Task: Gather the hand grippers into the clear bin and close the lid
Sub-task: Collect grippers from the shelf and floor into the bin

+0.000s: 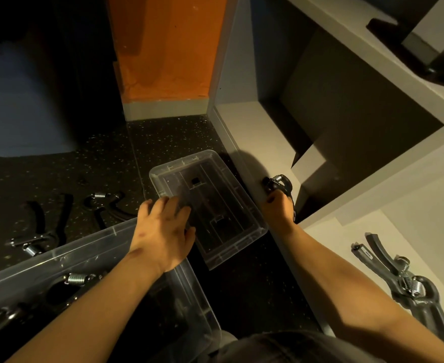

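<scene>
Mid-gathering, the right hand [281, 205] apparently clutched a hand gripper [278, 182] on the shelf [255, 132], the left hand [163, 226] lay spread on the lid [231, 231]; the near-left clear bin [84, 242] came next.

The rectangular storage bin [58, 259] and its flat lid [225, 205] are clear, smooth plastic that catches the light. The black-handled hand grippers [64, 210] look dull on the grips, with shiny coiled metal springs [77, 279]. The black speckled floor [98, 166] is glossy, the pale grey shelf boards [255, 132] matt and smooth.
</scene>
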